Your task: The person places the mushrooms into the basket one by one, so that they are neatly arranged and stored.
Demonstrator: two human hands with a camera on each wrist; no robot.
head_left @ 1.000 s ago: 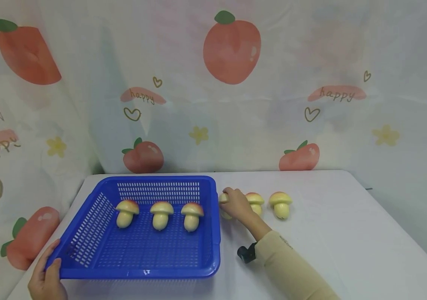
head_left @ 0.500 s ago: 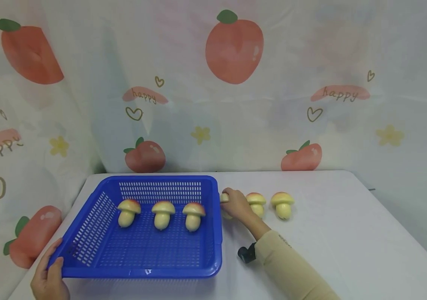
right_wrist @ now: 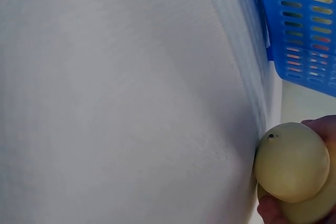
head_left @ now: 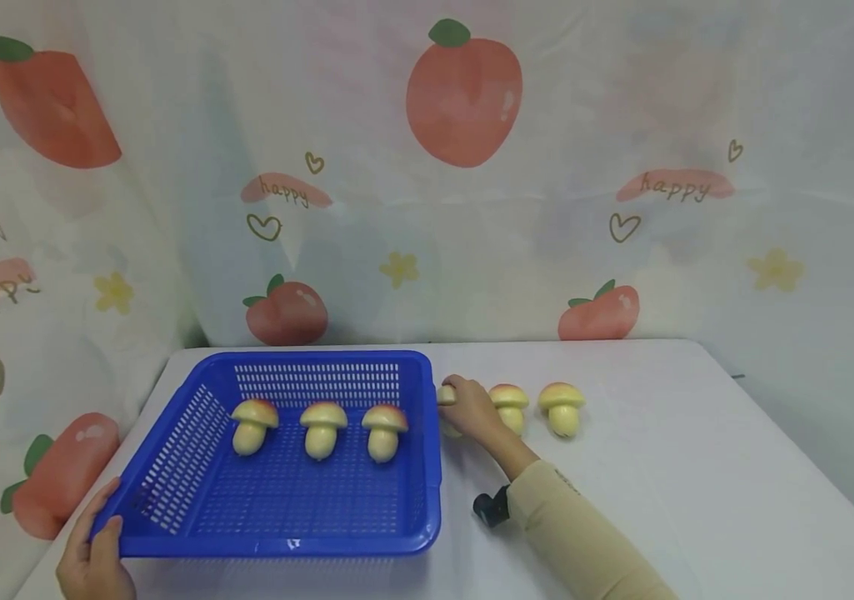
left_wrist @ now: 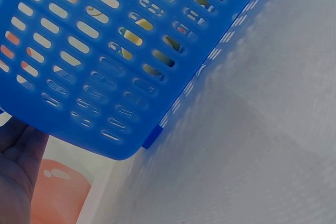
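A blue plastic basket (head_left: 269, 547) stands on the left half of the table, with three toy mushrooms lying in a row inside, one of them a red-tinged mushroom (head_left: 384, 433) at the right. My left hand (head_left: 97, 550) grips the basket's front left corner, and the left wrist view shows its fingers at the slotted wall (left_wrist: 79, 66). Just outside the basket's right wall, my right hand (head_left: 474, 410) holds another mushroom (right_wrist: 292, 162), its pale round stem end facing the right wrist camera. The hand hides much of that mushroom in the head view.
To the right of my right hand lie a mushroom (head_left: 511, 408), partly behind the wrist, and another mushroom (head_left: 563, 410). A white cloth (head_left: 666, 467) covers the table. A fruit-printed curtain (head_left: 509, 250) hangs behind and at the left. A black wrist camera (head_left: 491, 506) sits under the right forearm.
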